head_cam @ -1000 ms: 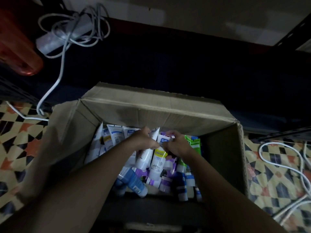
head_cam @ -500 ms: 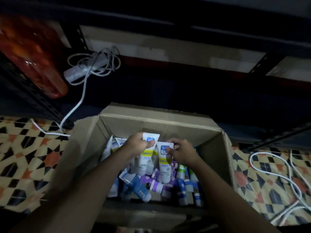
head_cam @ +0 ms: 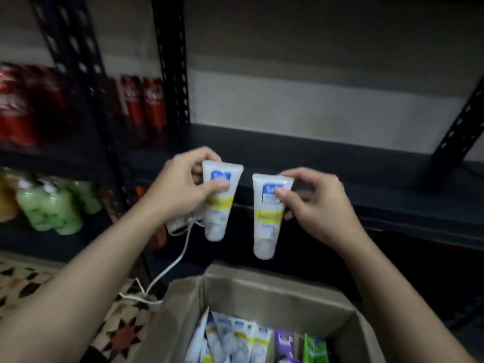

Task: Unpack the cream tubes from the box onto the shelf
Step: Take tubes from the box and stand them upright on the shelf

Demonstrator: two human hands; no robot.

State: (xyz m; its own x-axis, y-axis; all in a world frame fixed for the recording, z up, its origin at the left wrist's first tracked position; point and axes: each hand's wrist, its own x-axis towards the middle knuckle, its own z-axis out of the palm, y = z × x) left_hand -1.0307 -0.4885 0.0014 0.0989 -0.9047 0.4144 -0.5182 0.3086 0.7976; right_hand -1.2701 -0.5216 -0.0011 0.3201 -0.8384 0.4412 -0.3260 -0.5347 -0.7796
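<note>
My left hand grips a white cream tube with a blue label and yellow band, hanging cap down. My right hand pinches the flat end of a matching cream tube, also cap down. Both tubes hang in the air in front of the dark shelf, above the open cardboard box. Several more tubes, white, purple and green, stand packed in the box at the bottom.
Black perforated uprights frame the shelf bay. Red bottles and green bottles fill the rack to the left. A white cable trails down to the patterned tile floor.
Both hands have lifted out of the box, each with one tube, up to shelf height. The view has tilted up from the box to the shelf.
</note>
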